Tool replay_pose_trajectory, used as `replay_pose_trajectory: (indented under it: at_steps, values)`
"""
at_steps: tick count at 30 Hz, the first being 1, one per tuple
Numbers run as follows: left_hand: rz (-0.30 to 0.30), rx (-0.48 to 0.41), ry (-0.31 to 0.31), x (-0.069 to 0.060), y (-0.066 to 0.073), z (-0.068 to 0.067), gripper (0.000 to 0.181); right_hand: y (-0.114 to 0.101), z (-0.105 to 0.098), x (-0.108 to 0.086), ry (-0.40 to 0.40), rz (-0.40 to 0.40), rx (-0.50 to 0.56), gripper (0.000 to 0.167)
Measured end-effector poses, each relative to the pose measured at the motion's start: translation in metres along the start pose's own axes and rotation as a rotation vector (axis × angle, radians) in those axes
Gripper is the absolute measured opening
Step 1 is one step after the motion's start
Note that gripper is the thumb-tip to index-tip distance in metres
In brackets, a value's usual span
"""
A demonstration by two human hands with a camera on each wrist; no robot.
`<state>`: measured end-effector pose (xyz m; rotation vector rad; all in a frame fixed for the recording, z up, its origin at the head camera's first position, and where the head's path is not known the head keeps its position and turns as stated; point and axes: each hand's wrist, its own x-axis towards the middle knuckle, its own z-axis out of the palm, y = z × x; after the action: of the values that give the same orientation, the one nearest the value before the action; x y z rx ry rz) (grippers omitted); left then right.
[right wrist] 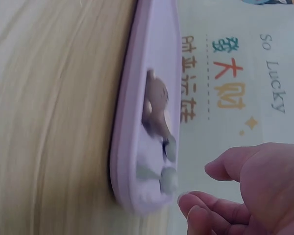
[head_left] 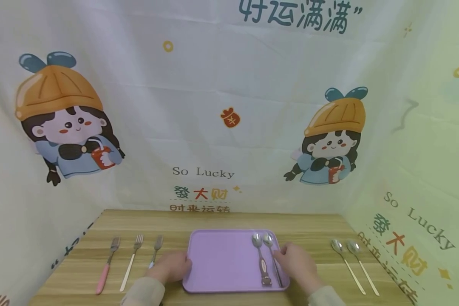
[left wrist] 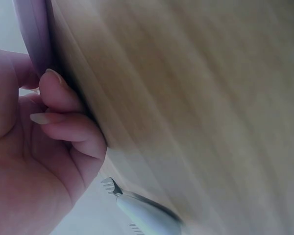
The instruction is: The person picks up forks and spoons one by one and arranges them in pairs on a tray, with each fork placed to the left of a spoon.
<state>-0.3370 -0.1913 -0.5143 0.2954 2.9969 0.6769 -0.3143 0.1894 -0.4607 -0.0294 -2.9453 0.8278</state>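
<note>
A lilac rectangular tray (head_left: 222, 260) is gripped by the left hand (head_left: 173, 265) on a wood-grained tabletop (head_left: 302, 225) before white printed cloth (head_left: 199, 93). Opposite this grip, the right hand (right wrist: 264, 188) is shown loosely parted only in its wrist view.

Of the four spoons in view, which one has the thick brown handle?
The left spoon on the purple tray; its neighbour there has a slim handle, and both spoons right of the tray have slim pale ones.
</note>
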Motion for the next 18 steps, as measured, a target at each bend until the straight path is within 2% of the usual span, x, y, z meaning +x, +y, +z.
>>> replay_pose_trajectory:
  at_steps: [4, 8, 10, 15, 18]
  values:
    - [0.017, 0.003, -0.018, -0.003, 0.007, -0.005, 0.023, 0.018, -0.012, 0.003, 0.000, 0.013, 0.008, 0.030]
    - [-0.009, -0.014, -0.013, -0.014, 0.022, -0.017, 0.021, 0.033, -0.025, 0.003, -0.003, 0.034, 0.016, 0.029]
    - [-0.011, -0.011, -0.007, -0.017, 0.025, -0.019, 0.020, 0.041, -0.031, 0.003, -0.003, 0.043, 0.009, 0.029]
    - [-0.021, -0.031, -0.001, -0.021, 0.027, -0.020, 0.019, 0.067, -0.045, 0.005, 0.007, 0.031, -0.023, 0.030]
    - [-0.022, -0.027, -0.011, -0.014, 0.018, -0.014, 0.022, 0.084, -0.057, 0.005, 0.010, 0.032, -0.042, 0.027]
